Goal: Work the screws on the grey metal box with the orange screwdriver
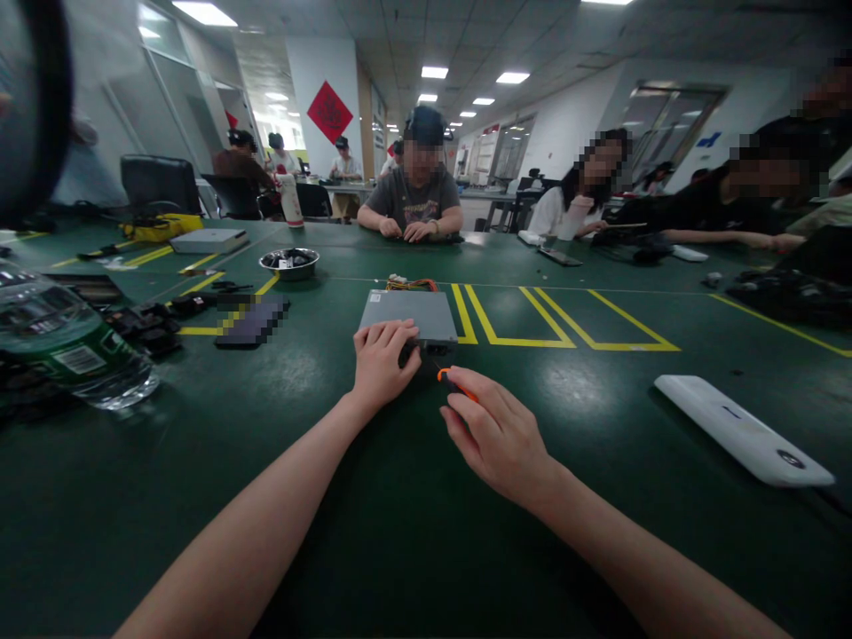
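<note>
A flat grey metal power supply unit (419,312) lies on the green table in front of me, with a bundle of coloured cables (411,284) at its far side. My left hand (384,362) grips its near left corner, fingers on the top and thumb at the front face. Just right of that, my right hand (499,429) is closed around an orange and black screwdriver (458,384). The thin shaft points toward the unit's front face; whether the tip touches it I cannot tell.
Left of the unit are a dark phone-like slab (251,321), a metal bowl (288,264) of small parts and a large water bottle (73,342). A white oblong device (742,428) lies on the right. Yellow tape (525,342) marks the table. A person (419,186) sits opposite.
</note>
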{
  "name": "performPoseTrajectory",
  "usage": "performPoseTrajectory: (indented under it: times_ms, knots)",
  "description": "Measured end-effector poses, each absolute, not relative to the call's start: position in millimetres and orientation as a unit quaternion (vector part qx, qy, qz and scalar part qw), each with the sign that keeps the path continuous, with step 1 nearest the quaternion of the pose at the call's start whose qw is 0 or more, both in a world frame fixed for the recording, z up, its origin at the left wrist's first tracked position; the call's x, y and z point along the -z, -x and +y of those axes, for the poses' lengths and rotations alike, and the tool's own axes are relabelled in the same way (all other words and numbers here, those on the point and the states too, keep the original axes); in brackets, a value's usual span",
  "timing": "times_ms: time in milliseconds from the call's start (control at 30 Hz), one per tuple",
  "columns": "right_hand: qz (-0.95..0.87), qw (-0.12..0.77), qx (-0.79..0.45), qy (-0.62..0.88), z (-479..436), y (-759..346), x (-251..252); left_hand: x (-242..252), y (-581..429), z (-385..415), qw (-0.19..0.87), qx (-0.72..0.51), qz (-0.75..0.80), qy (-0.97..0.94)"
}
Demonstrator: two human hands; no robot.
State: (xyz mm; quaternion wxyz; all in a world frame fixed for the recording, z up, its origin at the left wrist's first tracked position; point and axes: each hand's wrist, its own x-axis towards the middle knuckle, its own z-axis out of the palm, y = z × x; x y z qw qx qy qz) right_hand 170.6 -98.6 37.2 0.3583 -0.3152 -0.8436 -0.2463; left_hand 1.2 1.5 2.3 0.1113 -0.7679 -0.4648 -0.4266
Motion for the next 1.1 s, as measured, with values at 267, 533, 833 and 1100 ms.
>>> performPoseTrajectory:
  times_ms: [267, 533, 833, 1100]
  knots:
    - [-0.849, 0.336, 0.247, 0.324, -99.1, -161.0, -41.8, -2.3, 0.1, 1.6, 0.115, 0.422, -0.459, 0.773]
    - [-0.812, 0.342, 0.272, 0.387, -99.3, -159.1, -46.2, -3.2, -0.4, 1.0, 0.114, 0.423, -0.46, 0.773]
    - [-0.821, 0.359, 0.233, 0.377, -102.4, -152.4, -42.8, -3.3, 0.0, 0.3, 0.111, 0.421, -0.459, 0.774]
    - [-0.817, 0.348, 0.25, 0.386, -102.1, -151.9, -52.1, -2.5, 0.2, 1.2, 0.11, 0.421, -0.459, 0.774]
